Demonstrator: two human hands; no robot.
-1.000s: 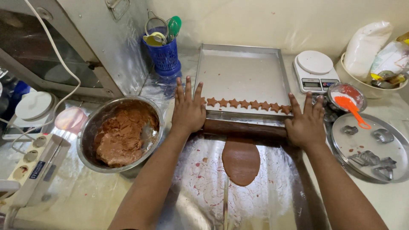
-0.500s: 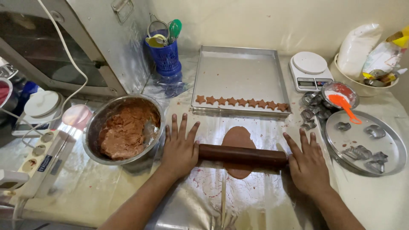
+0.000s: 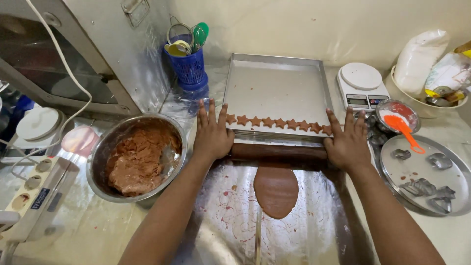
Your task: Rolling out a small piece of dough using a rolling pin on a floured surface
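A dark wooden rolling pin (image 3: 279, 151) lies across the far end of a flattened oval of brown dough (image 3: 275, 190) on a plastic-covered counter. My left hand (image 3: 212, 133) presses flat on the pin's left end, fingers spread. My right hand (image 3: 347, 141) presses flat on its right end. Just beyond the pin sits a metal baking tray (image 3: 274, 88) with a row of star-shaped brown dough pieces (image 3: 277, 122) along its near edge.
A steel bowl of brown dough (image 3: 137, 158) stands at the left. A blue utensil holder (image 3: 189, 64) is behind it. At the right are a white kitchen scale (image 3: 362, 86), a small bowl with an orange spatula (image 3: 398, 118) and a round metal plate with cutters (image 3: 429, 172).
The rolling pin and both hands moved away from me, from the middle of the dough up to its far end by the tray. The dough looks longer.
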